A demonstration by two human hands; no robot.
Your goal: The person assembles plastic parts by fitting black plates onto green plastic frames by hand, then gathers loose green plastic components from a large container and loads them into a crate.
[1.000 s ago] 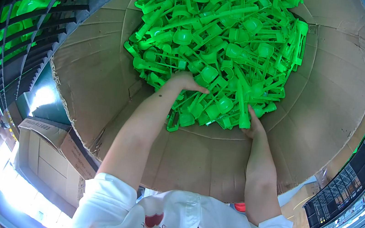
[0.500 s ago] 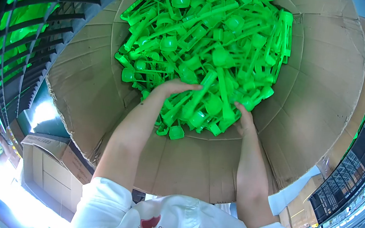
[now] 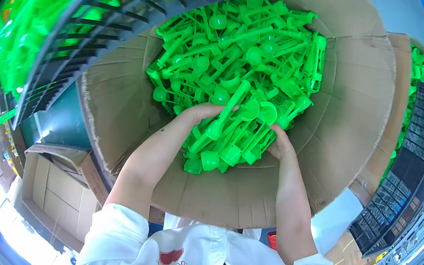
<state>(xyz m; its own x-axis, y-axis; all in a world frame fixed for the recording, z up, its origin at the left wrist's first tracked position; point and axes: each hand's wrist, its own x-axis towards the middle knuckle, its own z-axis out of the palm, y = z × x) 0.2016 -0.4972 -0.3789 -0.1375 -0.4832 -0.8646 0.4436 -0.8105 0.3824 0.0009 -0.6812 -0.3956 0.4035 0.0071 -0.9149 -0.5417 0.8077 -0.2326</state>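
Observation:
A heap of bright green plastic scoops [image 3: 254, 57], with round cups and long handles, fills the bottom of a large cardboard box. My left hand [image 3: 205, 113] is curled round the left side of a bunch of these scoops [image 3: 222, 139], its thumb near one thick upright handle. On the bunch's right side, my right hand [image 3: 280, 142] presses inward with its thumb on top. Most fingers of both hands are hidden under or behind the pieces. Several scoops stick out toward my body between my forearms.
The cardboard box [image 3: 354, 108] has tall, curved-looking walls around the heap. A dark plastic crate [image 3: 84, 24] with green pieces stands at upper left. Black crates [image 3: 407, 158] stand at the right, beside more green pieces. An open cardboard box [image 3: 57, 187] sits at lower left.
My hands have gathered the bunch slightly nearer to my body, and some scoops in it have shifted and turned. The camera view has also swung, bringing more of the left crate into sight.

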